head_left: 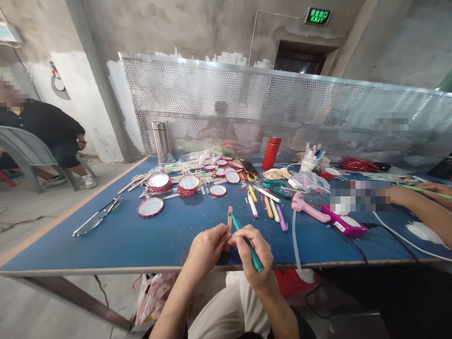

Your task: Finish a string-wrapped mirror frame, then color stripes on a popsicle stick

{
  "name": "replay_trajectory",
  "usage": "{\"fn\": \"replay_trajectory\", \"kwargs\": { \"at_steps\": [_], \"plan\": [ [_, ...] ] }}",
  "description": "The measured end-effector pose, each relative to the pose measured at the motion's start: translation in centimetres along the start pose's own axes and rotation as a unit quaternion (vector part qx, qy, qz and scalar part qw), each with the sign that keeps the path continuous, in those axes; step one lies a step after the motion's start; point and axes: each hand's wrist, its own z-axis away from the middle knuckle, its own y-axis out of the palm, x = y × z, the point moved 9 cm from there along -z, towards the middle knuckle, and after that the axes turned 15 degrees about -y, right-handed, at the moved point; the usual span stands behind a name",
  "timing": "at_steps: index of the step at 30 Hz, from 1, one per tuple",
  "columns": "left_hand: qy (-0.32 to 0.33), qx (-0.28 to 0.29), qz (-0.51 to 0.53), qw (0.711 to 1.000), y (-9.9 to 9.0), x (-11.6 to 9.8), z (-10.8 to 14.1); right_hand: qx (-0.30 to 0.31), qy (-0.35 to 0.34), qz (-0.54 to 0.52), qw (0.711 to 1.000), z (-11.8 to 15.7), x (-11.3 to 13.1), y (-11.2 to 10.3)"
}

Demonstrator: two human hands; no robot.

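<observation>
My left hand point(209, 244) pinches a flat wooden craft stick point(229, 226) upright near the table's front edge. The upper end of the stick is coloured pinkish red. In my right hand point(257, 249) is a teal marker pen point(253, 256), its tip touching or very close to the stick just below the coloured end. Both hands meet low on the stick, and fingers hide part of it. Beyond them lie several markers, among them a white one with a pink end point(253, 206), an orange one point(269, 207) and a purple one point(281, 218).
Round red-rimmed mirrors point(150, 207) and loose sticks cover the back left. Eyeglasses point(99, 216) lie at left. A pink hand fan point(307, 208), a magenta box point(344, 222) and cables are at right. A red bottle point(271, 153) stands behind. A co-worker's arm point(420, 207) reaches in.
</observation>
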Motion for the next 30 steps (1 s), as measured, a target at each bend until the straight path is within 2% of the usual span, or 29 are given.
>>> {"fn": "replay_trajectory", "kwargs": {
  "at_steps": [3,30],
  "plan": [
    [-0.002,0.005,0.005,1.0,0.08,0.05,-0.03,0.018,0.004,-0.003,1.0,0.07,-0.16,0.31],
    [0.001,0.015,0.018,1.0,0.24,0.16,-0.07,0.017,0.0,-0.015,1.0,0.22,-0.33,0.49]
  ]
}}
